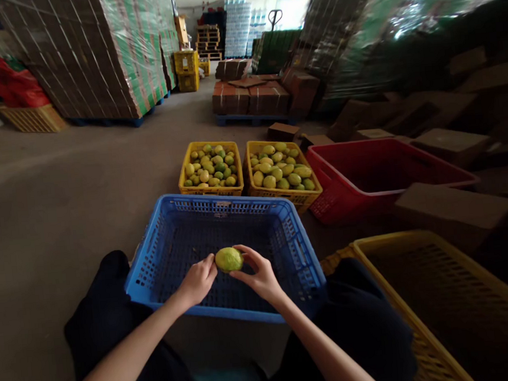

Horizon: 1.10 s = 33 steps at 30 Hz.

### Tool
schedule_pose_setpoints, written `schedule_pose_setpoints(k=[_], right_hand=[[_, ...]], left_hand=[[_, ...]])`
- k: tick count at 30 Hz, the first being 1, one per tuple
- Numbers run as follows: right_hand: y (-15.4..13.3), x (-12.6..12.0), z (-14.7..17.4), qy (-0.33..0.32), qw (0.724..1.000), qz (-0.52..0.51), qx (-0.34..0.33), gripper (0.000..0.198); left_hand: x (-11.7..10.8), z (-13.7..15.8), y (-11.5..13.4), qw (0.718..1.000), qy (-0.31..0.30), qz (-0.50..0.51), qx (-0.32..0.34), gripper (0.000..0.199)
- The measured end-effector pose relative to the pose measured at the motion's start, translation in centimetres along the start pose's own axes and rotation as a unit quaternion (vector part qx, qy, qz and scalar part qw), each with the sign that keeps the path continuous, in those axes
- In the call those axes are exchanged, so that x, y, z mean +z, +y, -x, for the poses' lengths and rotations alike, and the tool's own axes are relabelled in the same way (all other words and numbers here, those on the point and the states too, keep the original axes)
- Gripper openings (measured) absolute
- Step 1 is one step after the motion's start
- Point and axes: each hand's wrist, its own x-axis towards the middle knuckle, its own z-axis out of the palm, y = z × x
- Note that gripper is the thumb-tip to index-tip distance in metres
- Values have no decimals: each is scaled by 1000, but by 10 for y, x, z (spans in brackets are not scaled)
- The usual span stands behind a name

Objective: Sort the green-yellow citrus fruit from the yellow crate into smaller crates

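A yellow-green lemon [228, 259] is held up over the blue plastic crate [229, 317]. My left hand [199, 280] pinches its left end, fingers closed together. From the other side, my right hand [257, 273] grips it between the thumb below and the fingers above. Beneath both hands, the crate's slotted floor shows no fruit in its visible part. Just beyond its far rim stand two yellow crates of similar fruit, the left crate [184, 171] with smaller pieces and the right crate [281, 196] with larger ones.
To the right are a red tub [348, 203] and a yellow crate [399, 296], with cardboard boxes [458, 208] piled behind. Farther off, flat cartons [250, 99] lie on a blue pallet. Tall wrapped stacks [130, 53] rise on both sides. My knees flank the blue crate.
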Motion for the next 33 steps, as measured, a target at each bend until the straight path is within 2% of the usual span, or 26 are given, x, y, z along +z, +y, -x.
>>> schedule_pose_setpoints(k=[6,13,22,25,28,31,33], right_hand=[[6,6,3,4,1000,10,-16,56],[8,9,5,14,995,59,-81,55],[-1,20,4,7,992,71,-105,55],[-2,21,3,7,996,43,-74,55],[-3,20,-3,-10,999,-51,10,58],[-7,20,-11,-25,981,-168,97,52],[-11,18,-14,-27,965,-226,130,45]], left_hand=[[2,0,-5,1000,14,-19,-1,28],[3,-1,-12,998,3,-59,14,26],[-3,4,-19,999,35,-28,20,23],[-2,5,-18,999,46,12,6,21],[-3,5,-14,994,55,91,-14,24],[-9,4,-8,980,34,195,-7,32],[-14,3,-5,971,26,238,2,36]])
